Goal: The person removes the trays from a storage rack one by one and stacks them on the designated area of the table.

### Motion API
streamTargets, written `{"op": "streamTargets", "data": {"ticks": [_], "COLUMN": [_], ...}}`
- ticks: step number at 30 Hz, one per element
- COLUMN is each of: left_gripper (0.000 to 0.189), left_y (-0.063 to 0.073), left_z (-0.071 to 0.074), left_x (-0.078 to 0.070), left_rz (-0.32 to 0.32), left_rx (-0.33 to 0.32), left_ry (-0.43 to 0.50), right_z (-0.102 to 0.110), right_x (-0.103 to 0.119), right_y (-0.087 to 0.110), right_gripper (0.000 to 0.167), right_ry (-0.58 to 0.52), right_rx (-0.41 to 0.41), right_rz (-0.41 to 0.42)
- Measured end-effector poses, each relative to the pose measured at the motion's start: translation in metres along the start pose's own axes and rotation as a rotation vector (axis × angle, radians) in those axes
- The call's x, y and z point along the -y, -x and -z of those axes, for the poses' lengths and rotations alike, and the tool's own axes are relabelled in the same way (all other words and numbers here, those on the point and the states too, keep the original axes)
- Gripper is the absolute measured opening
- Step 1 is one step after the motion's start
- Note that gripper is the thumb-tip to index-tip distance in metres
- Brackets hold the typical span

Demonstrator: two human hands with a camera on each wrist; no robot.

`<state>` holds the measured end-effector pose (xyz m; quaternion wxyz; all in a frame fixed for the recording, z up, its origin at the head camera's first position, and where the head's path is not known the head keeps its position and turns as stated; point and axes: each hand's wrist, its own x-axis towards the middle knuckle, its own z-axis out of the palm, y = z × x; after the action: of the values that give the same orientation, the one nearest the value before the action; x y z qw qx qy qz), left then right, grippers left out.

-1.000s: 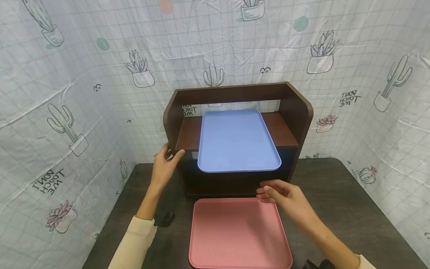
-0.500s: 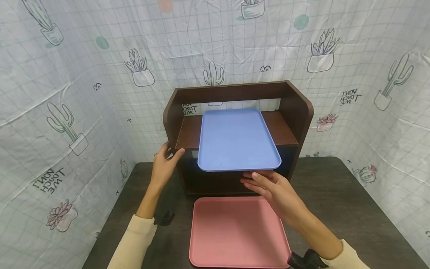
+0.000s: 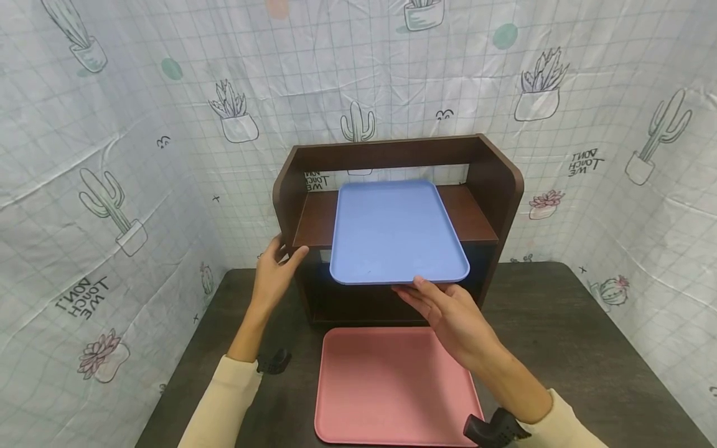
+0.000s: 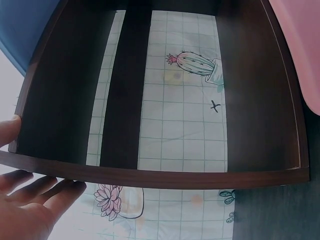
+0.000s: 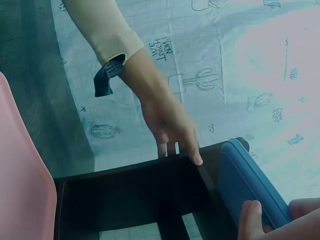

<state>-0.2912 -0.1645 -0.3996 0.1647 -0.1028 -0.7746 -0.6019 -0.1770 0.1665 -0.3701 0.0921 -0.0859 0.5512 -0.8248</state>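
Observation:
A dark brown two-level wooden shelf (image 3: 493, 186) stands at the back of the table. On its upper board lies a blue tray (image 3: 398, 230), its front part jutting out past the board. My left hand (image 3: 271, 277) grips the shelf's left side panel, thumb at the front edge and fingers (image 4: 60, 192) along the outside. My right hand (image 3: 462, 323) pinches the tray's front rim right of its middle, thumb on the rim and fingers underneath, partly hidden. The right wrist view shows thumb and finger on either side of the blue tray's edge (image 5: 255, 180).
A pink tray (image 3: 392, 392) lies flat on the dark table (image 3: 560, 348) in front of the shelf. Behind and on both sides hangs a white cloth (image 3: 168, 218) printed with cacti. Both wrists wear black straps (image 3: 495, 429).
My right hand has moved up and left from above the pink tray's far right corner to the blue tray's front rim and taken hold of it. The left hand stays put.

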Motion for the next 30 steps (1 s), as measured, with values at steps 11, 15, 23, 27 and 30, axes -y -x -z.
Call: {"op": "streamTargets", "data": {"ticks": [11,15,23,27,30], "left_gripper": [0.063,0.064,0.063,0.062,0.062], "left_y": [0.001,0.001,0.001,0.0,0.001], "left_z": [0.0,0.0,0.0,0.0,0.0], "left_x": [-0.001,-0.001,-0.002,-0.001,0.0], "left_rz": [-0.026,-0.026,-0.024,-0.029,-0.029], "left_rx": [-0.003,-0.003,0.005,0.005,0.007], "left_ry": [-0.001,0.004,0.033,0.026,0.025], "right_z": [-0.007,-0.01,-0.01,-0.007,-0.005], "right_x": [0.006,0.009,0.011,0.011,0.011], "right_y": [0.005,0.006,0.005,0.004,0.005], "right_gripper": [0.049,0.047,0.04,0.037,0.033], "right_ry": [-0.282,-0.349,-0.381,-0.384,-0.401], "right_rx": [-0.153,-0.229,-0.387,-0.427,-0.455], "right_rz": [0.017,0.03,0.073,0.093,0.107]}}
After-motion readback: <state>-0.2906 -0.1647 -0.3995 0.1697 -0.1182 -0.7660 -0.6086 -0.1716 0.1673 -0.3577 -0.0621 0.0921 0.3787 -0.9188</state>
